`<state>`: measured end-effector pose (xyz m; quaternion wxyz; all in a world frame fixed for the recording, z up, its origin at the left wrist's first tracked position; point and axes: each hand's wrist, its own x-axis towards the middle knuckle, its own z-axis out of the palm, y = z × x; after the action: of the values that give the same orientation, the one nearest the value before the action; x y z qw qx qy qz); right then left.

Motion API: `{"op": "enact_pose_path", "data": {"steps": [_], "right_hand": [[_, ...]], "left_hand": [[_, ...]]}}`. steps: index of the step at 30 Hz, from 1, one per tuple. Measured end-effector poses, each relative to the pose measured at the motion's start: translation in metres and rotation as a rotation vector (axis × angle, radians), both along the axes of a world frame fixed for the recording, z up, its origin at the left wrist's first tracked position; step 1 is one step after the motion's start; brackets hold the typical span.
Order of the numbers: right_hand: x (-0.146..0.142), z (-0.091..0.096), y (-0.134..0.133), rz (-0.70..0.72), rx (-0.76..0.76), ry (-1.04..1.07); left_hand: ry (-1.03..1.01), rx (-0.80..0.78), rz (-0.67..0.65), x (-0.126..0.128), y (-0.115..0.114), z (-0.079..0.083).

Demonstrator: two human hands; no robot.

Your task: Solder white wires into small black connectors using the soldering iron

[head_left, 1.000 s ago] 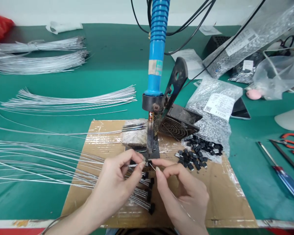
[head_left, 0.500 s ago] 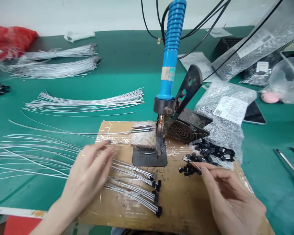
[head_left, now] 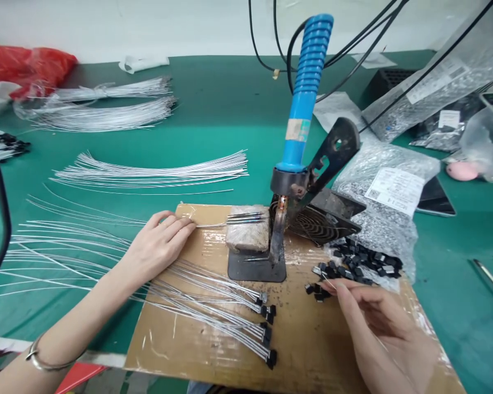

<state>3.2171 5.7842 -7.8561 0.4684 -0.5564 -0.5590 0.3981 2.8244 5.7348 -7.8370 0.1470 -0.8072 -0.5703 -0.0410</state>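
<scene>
My left hand (head_left: 158, 246) is closed, its fingertips pinched on thin white wires (head_left: 210, 225) that run to a pale block (head_left: 247, 235), where several dark wire ends lie. My right hand (head_left: 382, 323) is closed on a strand of solder wire (head_left: 327, 280), its tip beside loose black connectors (head_left: 365, 257). Between the hands a blue-handled soldering iron (head_left: 306, 98) is clamped tip down over a black base plate (head_left: 257, 269). Below my left hand, white wires with black connectors (head_left: 267, 331) fan over the cardboard (head_left: 197, 350).
A bundle of white wires (head_left: 156, 171) lies on the green mat (head_left: 213, 142), with tied bundles (head_left: 110, 112) behind. A small fan (head_left: 316, 219) stands behind the iron. Bubble-wrap bags (head_left: 378, 169) lie at the right, and black cables (head_left: 353, 49) hang at the back.
My left hand has moved up from above the fanned wires and closed on the white wires by the block. My right hand stays near the connectors with the solder wire. The view has shifted slightly.
</scene>
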Motion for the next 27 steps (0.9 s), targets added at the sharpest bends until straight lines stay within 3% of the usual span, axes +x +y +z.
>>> {"op": "enact_pose_path", "data": {"steps": [11,21,27], "right_hand": [[-0.004,0.001,-0.003,-0.009,-0.015,0.001],[-0.003,-0.003,-0.002,-0.006,-0.025,-0.004],[-0.005,0.003,0.0,0.005,-0.002,0.0]], "left_hand": [[-0.22,0.116,0.072,-0.002,-0.008,0.007],[-0.126,-0.028,-0.014,0.005,0.011,-0.001],[-0.104,-0.025,-0.006,0.008,0.018,-0.001]]}}
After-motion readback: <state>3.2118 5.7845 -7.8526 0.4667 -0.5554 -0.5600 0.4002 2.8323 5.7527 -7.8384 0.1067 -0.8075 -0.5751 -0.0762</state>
